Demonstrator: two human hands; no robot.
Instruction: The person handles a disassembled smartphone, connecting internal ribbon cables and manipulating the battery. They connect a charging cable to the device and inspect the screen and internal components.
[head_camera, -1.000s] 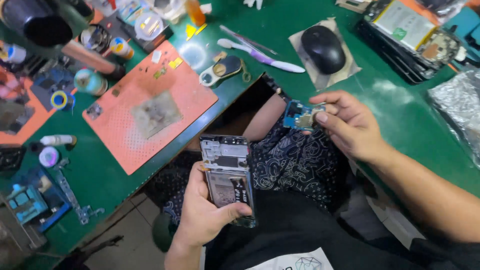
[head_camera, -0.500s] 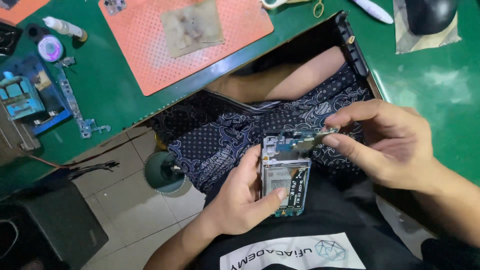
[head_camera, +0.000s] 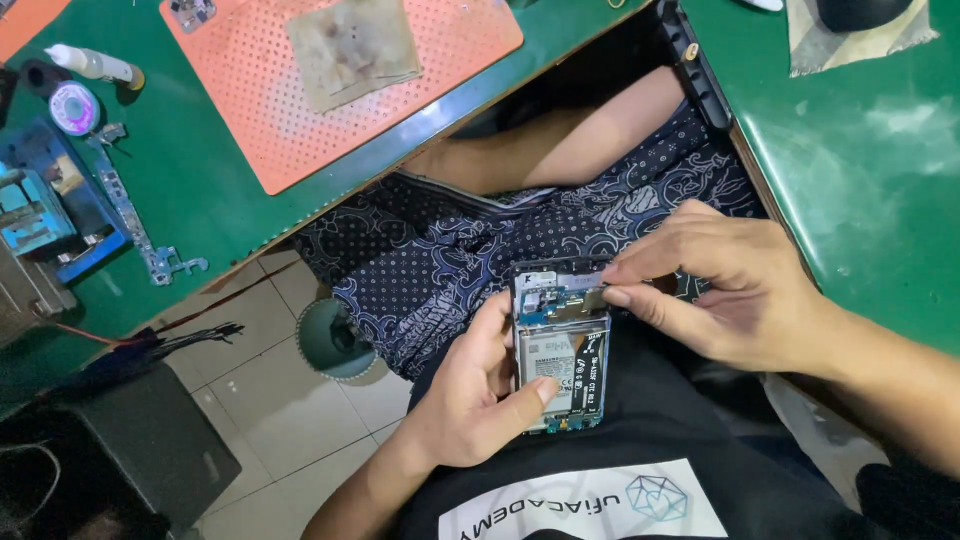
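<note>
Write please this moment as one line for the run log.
left hand: holds opened phone over lap | right hand: fingers pinch small part at phone's upper end | desk: orange mat

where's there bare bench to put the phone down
Bare green bench lies at the right, below the cloth and above the right hand. A narrower green strip runs between the orange mat and the blue jig. The far left is crowded with small tools. The left hand holds the phone.

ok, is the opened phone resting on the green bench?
No, the left hand holds the opened phone over the lap, clear of the green bench.
</note>
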